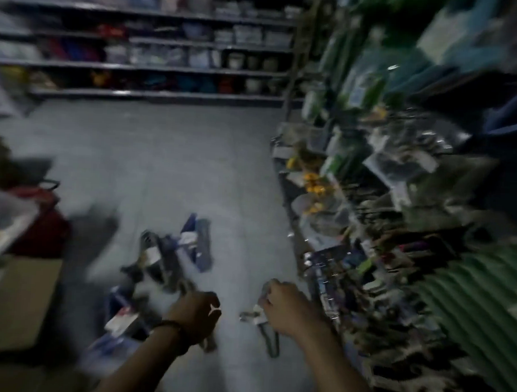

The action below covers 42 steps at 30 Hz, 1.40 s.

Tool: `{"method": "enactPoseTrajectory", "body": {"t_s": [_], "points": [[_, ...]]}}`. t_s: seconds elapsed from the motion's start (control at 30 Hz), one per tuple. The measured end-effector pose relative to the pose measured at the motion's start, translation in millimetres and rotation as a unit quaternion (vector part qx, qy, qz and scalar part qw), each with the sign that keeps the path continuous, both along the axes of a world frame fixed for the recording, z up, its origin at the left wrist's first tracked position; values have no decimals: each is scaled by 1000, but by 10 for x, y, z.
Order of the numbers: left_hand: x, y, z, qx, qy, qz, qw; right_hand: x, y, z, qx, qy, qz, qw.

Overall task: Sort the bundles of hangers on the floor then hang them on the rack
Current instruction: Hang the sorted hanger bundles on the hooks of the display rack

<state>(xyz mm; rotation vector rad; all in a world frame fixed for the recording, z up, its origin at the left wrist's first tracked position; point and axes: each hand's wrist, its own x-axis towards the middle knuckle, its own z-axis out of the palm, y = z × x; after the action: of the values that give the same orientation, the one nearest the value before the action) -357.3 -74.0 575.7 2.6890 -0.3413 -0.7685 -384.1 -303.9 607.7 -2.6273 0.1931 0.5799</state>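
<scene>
sorting seems midway: left hand (197, 314) grips dark hanger bundle (165, 268) low over floor (193, 163), right hand (282, 306) grips second bundle (270, 340) beside it; blue bundles (194, 242) lie on floor ahead; hanging apparently not begun, frame blurred

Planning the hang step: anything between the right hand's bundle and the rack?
Nothing visible. The right hand grips the bundle beside the rack; only bare floor lies between, though blur hides detail.

We stand in a dim shop on a grey floor (175, 168), stocked shelves (156, 68) ahead, a cardboard box (18, 301) left.
</scene>
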Motion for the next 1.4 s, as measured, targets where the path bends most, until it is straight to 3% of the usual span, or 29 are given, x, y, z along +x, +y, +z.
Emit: {"method": "enactPoseTrajectory", "body": {"t_s": [0.17,0.33,0.53,0.73,0.97,1.13,1.3,1.4], "points": [[-245,1380,-427,19,55,98,993,314,1319,-463,28,87,64,994],[-277,2279,-856,7,111,152,982,511,2165,-1031,44,140,54,988],[-10,2643,-1658,-60,187,224,955,710,2420,-1952,32,207,24,978],[354,2498,-2959,-108,249,290,918,1256,2407,-3486,-1,275,45,960],[623,1922,-5173,-162,332,441,818,1914,2389,-6047,-33,319,92,943],[848,1584,-6827,-208,326,521,761,2141,2393,-7691,-41,335,63,939],[1027,1415,-7958,-280,337,600,670,2132,2393,-8776,-34,305,6,952],[1000,1347,-8201,-265,345,600,671,1981,2402,-9089,-29,295,1,955]]}}
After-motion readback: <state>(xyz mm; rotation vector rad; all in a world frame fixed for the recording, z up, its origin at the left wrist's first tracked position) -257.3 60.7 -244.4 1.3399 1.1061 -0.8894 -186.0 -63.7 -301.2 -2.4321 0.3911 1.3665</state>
